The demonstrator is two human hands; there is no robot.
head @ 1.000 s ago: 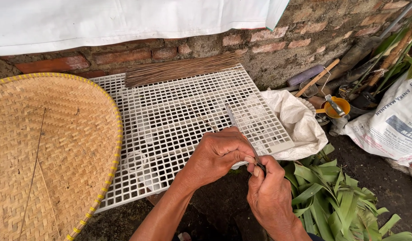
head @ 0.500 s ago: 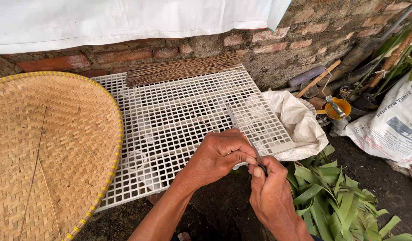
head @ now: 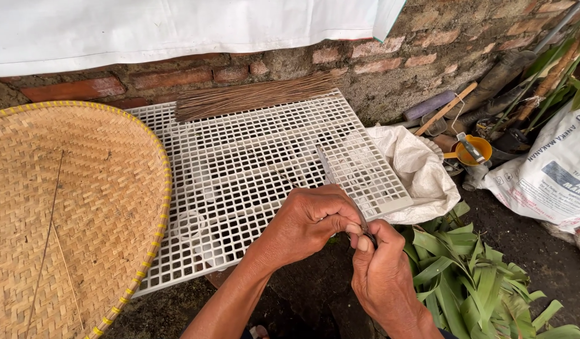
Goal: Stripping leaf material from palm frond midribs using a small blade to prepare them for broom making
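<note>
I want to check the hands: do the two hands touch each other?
Touching. The head view shows the left hand and right hand meeting at the fingertips, both pinching a knife above the white grid.

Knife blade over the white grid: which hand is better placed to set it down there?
Probably the left. The left hand grips the knife, whose blade already reaches over the white grid. The right hand sits lower, off the grid's edge, pinching something thin at the blade.
</note>
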